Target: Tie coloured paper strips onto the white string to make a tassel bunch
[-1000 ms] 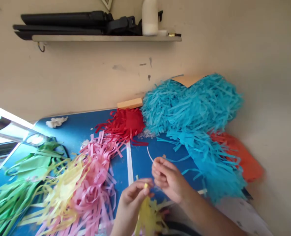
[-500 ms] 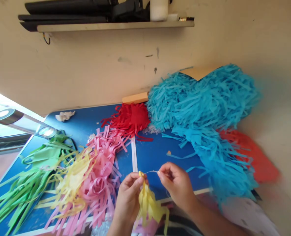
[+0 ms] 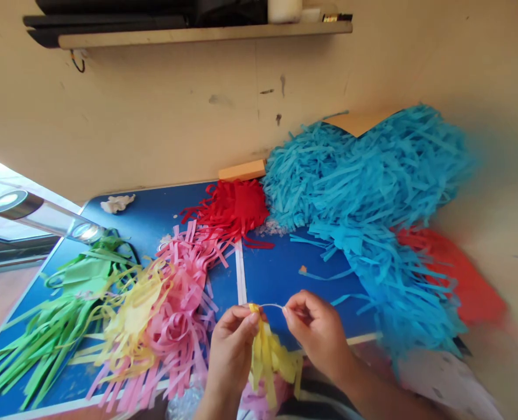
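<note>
My left hand (image 3: 235, 344) pinches the twisted top of a yellow tissue-paper tassel (image 3: 270, 356) between thumb and fingers; its cut strips hang down over something pink. From that top a thin pale string (image 3: 271, 304) arcs across to my right hand (image 3: 314, 326), whose thumb and forefinger are closed on its other end. The string bows slightly between the hands. Both hands are above the front edge of the blue table (image 3: 280, 262).
Fringed paper lies on the table: green (image 3: 84, 277), yellow (image 3: 139, 309), pink (image 3: 180, 291), red (image 3: 241, 204) and a big turquoise heap (image 3: 373, 175). A clear bottle (image 3: 58, 219) stands at the left. Above, a wall shelf (image 3: 206, 36) holds black items.
The view has tilted slightly downward. The tassel's strips hang a little differently, and my hands keep the same hold on the tassel and the string.
</note>
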A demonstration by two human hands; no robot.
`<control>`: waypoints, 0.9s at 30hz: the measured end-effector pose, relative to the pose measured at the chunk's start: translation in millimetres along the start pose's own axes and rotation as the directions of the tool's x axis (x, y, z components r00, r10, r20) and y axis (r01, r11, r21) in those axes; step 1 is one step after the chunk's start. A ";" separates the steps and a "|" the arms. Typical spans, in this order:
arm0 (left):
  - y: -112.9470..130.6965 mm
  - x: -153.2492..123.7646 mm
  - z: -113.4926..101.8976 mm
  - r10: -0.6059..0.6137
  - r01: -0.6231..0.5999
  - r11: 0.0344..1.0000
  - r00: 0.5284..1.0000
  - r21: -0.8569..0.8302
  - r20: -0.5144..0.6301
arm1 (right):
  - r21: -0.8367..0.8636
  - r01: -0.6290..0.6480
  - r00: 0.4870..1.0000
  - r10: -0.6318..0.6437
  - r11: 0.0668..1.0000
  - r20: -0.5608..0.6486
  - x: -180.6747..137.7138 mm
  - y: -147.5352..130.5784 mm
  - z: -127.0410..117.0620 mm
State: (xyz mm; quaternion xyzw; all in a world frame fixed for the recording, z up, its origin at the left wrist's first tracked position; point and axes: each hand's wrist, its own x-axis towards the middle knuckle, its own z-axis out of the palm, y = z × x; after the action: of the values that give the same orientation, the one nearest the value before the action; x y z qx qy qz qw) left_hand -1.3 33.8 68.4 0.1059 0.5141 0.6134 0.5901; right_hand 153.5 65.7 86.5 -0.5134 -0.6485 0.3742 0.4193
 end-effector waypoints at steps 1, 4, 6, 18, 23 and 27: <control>-1.6 0.0 -1.1 0.034 -0.033 0.999 0.999 0.028 -0.004 | -0.006 0.003 1.000 -0.003 1.000 0.002 -0.3 -0.8 0.0; -6.9 -0.1 -5.5 0.148 -0.144 0.977 0.989 0.158 -0.018 | 0.000 0.013 0.999 -0.013 1.000 0.037 -1.8 -5.6 -0.6; -9.6 -0.5 -8.3 0.184 -0.176 0.957 0.983 0.230 -0.015 | 0.024 0.011 0.995 -0.013 1.000 0.100 -2.9 -8.5 -0.4; -7.5 -16.5 3.3 0.372 -0.428 0.720 0.903 0.547 0.216 | 0.140 -0.132 0.886 0.054 0.981 0.461 -0.7 3.0 -3.2; -22.2 -18.6 4.3 0.506 -0.566 0.444 0.798 0.695 0.326 | -0.099 0.174 0.929 -0.130 0.980 0.346 3.8 1.2 0.2; -28.6 -21.7 4.5 0.396 -0.503 0.509 0.857 0.699 0.329 | 0.025 0.141 0.981 -0.144 0.990 0.131 28.7 -4.2 -60.8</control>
State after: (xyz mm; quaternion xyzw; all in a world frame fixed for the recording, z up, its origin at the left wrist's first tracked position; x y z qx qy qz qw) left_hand 25.8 11.6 59.2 0.5131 0.6395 0.4609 0.3397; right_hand 205.0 96.4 117.3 -0.4364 -0.7072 0.3815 0.4048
